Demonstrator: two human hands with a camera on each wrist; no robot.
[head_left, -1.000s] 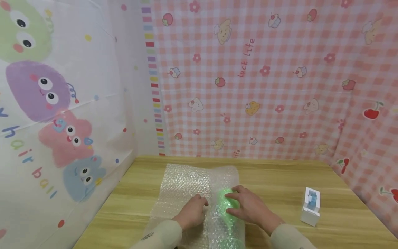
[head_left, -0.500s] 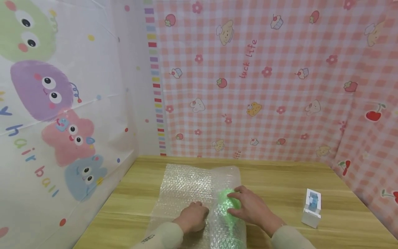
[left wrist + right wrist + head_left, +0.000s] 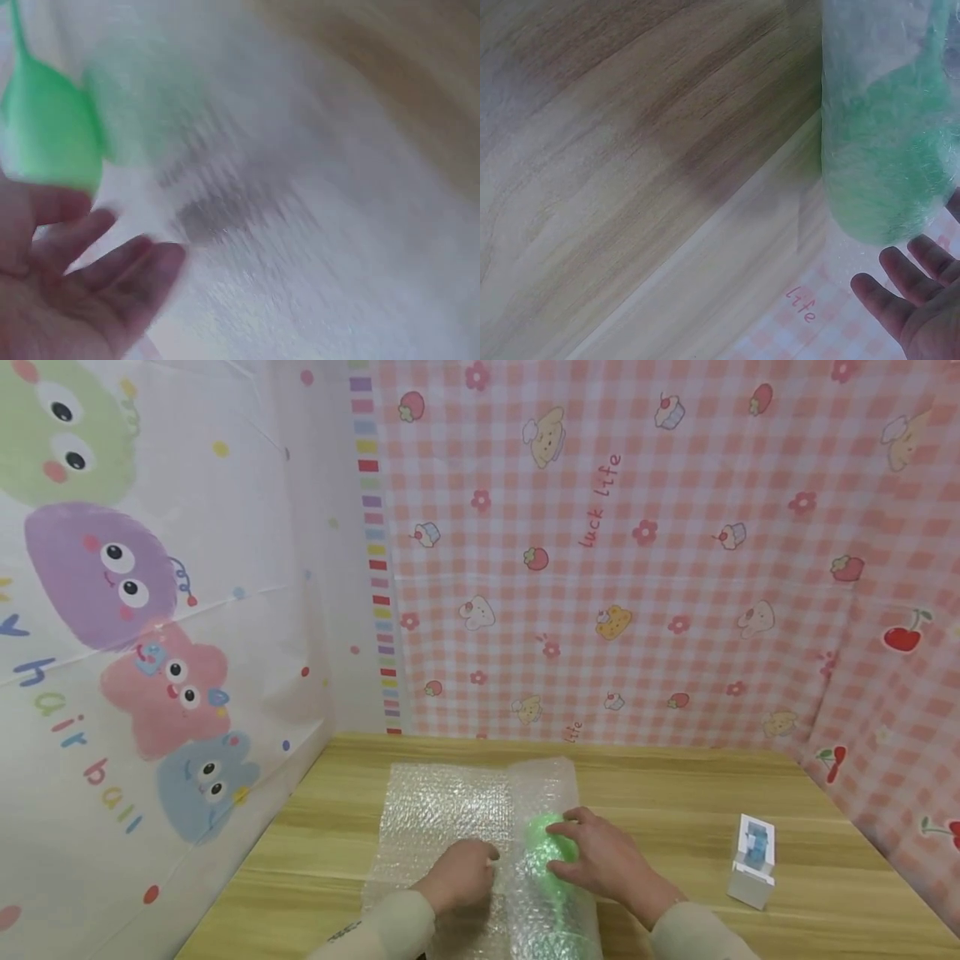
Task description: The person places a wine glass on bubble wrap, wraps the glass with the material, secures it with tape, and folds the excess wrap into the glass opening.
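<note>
A green goblet-shaped item with a thin stem lies inside a fold of clear bubble wrap on the table. Its bulb shows through the plastic in the right wrist view. My right hand rests on the wrapped bulb from the right, fingers spread and nearly straight. On the left, my left hand is low over the flat part of the sheet, beside the fold. The left wrist view is blurred; there the left fingers are loosely bent with nothing between them, close below the green item.
A small white box with a blue piece in its top stands on the right of the wooden table. A pink checked cloth hangs behind the table, and a white cartoon-printed cloth hangs at the left.
My left hand dipped with its fingers tucked, then rose slightly and moved left. The flat sheet's far left corner has shifted a little left. My right hand has stayed on the wrapped bulb.
</note>
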